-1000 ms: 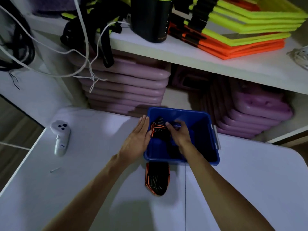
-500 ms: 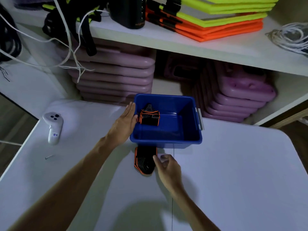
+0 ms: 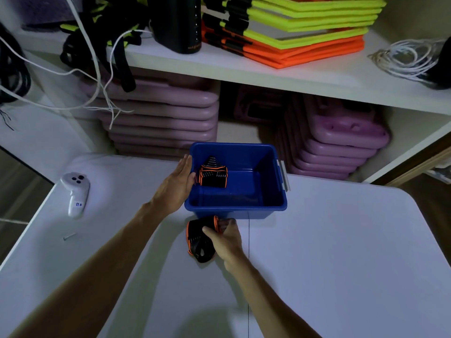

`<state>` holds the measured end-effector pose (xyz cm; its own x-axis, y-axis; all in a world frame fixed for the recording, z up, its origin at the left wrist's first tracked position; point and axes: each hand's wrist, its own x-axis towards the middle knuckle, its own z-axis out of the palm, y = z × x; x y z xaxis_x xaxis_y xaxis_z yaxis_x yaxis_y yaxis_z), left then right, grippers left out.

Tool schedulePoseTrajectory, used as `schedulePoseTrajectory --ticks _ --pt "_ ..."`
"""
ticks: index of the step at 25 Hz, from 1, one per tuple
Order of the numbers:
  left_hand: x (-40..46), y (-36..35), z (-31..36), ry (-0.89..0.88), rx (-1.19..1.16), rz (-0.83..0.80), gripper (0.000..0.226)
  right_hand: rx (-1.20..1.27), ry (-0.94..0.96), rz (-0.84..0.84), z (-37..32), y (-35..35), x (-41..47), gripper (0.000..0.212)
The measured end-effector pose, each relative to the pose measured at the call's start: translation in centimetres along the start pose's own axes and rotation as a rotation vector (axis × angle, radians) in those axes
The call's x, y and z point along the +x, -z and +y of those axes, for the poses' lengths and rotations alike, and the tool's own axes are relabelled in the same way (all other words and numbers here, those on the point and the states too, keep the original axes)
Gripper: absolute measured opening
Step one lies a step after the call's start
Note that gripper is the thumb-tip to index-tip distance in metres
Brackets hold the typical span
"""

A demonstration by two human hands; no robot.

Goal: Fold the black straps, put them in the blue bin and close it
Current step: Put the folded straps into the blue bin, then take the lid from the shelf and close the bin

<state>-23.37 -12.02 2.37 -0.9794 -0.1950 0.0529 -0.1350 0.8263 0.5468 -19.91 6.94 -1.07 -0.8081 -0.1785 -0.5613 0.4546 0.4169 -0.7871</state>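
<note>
Blue bin (image 3: 273, 191): 1, open-topped, no lid on it, standing at the far middle of the white table (image 3: 341, 252). A pale handle clip shows on its right side.

Folded strap in the bin (image 3: 213, 175): 1, black with orange edging, lying against the inner left wall, toward the far corner.

Second strap (image 3: 199, 240): 1, same black and orange, bundled on the table just in front of the bin's near wall (outside it, touching or nearly touching the wall; I cannot tell which).

Left hand (image 3: 177, 189): flat, fingers straight and together, palm pressed against the outside of the bin's left wall. It grasps nothing.

Right hand (image 3: 227, 237): down on the table at the second strap, thumb and fingers closed around the bundle's upper right edge. The strap's lower end rests on the tabletop.

White handheld controller (image 3: 75, 192): 1, with 3 dark buttons, lying near the table's left edge, well apart from the bin.

Small screw or nail (image 3: 69, 237): 1, on the table below the controller.

Shelf unit (image 3: 244, 69) behind the table: on the upper board, a stack of yellow-green and orange flat frames (image 3: 300, 30), a dark cylindrical container (image 3: 177, 23), black straps with white cords hanging over the edge, and a coil of white cable (image 3: 407, 58) at the right. Beneath the board, 2 stacks of purple moulded cases (image 3: 166, 123).
</note>
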Motion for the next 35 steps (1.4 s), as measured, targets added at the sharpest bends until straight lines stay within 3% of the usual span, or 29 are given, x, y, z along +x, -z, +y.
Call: schedulePoseTrajectory --ticks 6,10,13,16,19,24,29,35 --pt "0.2 -0.2 -0.1 0.015 -0.008 -0.010 0.056 0.029 0.325 -0.145 -3.0 6.2 -5.4 0.033" --pt "0.1 -0.3 -0.1 0.004 -0.007 0.019 0.054 0.142 0.477 0.029 -9.1 10.1 -3.9 0.034" --pt "0.1 -0.3 -0.3 0.005 -0.004 0.011 0.055 0.184 0.405 0.240 -11.8 10.2 1.0 0.038" --pt "0.2 -0.3 -0.2 -0.008 0.011 0.014 0.055 0.000 0.341 0.334 -12.2 8.5 5.8 0.039" --pt "0.2 -0.3 -0.2 -0.009 0.009 0.028 0.055 -0.259 0.253 0.334 -11.4 6.6 9.8 0.034" --pt "0.3 -0.6 -0.3 0.004 -0.020 0.036 0.055 -0.247 0.103 0.333 -10.0 5.7 13.8 0.033" --pt "0.3 -0.5 -0.3 -0.023 -0.008 0.045 0.068 -0.421 0.194 0.300 -9.3 5.6 13.9 0.024" --pt "0.5 0.0 -0.2 -0.023 0.124 0.016 0.080 -0.375 0.281 0.170 -11.3 7.5 10.8 0.042"
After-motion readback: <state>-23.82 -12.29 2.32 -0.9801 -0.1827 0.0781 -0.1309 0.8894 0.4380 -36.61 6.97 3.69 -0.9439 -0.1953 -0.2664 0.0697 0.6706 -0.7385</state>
